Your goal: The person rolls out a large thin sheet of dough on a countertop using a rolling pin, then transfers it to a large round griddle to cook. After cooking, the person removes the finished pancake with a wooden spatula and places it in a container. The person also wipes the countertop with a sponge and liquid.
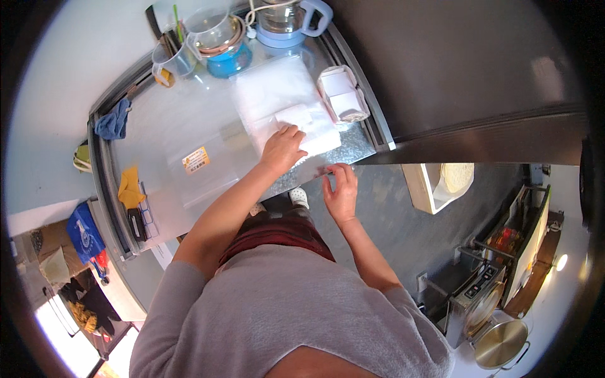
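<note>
My left hand (283, 150) rests on a stack of white, partly see-through plastic sheets or bags (268, 85) on the metal top. Its curled fingers are closed on a small white sheet (293, 115) lying over the stack; part of that sheet is hidden under the hand. My right hand (341, 190) hovers by the near right corner of the metal top, with thumb and forefinger apart and nothing visible between them. Right of the stack stands an open white box (342, 94) with white contents.
Along the back of the metal top (151, 132) stand a blue-based glass kettle (282, 25), measuring jugs (211, 31) and a cup of utensils (173, 60). A blue cloth (113, 120) and a yellow cloth (130, 187) lie at its left edge. A white bin (432, 189) sits on the floor at right.
</note>
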Available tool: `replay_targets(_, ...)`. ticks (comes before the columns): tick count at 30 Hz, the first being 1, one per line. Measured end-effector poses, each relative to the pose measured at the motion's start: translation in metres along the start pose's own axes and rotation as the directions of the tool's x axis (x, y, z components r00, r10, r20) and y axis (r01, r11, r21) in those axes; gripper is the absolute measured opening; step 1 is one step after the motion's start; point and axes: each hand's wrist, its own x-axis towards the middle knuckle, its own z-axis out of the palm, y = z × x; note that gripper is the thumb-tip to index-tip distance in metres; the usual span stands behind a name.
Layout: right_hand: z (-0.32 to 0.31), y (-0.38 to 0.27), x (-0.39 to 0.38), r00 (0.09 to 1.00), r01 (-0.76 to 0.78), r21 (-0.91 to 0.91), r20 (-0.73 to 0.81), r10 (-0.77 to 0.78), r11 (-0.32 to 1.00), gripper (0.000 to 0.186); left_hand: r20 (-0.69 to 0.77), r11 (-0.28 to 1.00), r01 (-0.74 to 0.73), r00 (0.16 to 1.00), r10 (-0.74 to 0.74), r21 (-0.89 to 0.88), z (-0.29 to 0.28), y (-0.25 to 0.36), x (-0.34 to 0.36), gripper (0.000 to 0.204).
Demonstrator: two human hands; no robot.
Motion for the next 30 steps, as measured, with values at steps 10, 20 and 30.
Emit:
replay_targets(10, 0.01, 0.023, 0.01, 0.968, -0.232, 0.251, -0.039, 0.25, 0.94, 0.019, 0.013, 1.0, -0.011, 1.0, 0.011, 0.006, -0.007, 0.002, 0.005, 0.023)
replay_targets(20, 0.041, 0.041, 0.012, 0.851, -0.489, 0.565, 0.141, 0.507, 0.664, 0.01, 0.021, 0.993, -0.067, 0.998, 0.065, 0.102, -0.012, 0.01, 0.007, 0.022)
replay_targets(30, 0.054, 0.039, 0.011, 0.761, -0.562, 0.709, 0.241, 0.602, 0.427, 0.013, 0.17, 0.965, 0.176, 0.975, -0.143, -0.197, -0.006, -0.011, 0.015, 0.009)
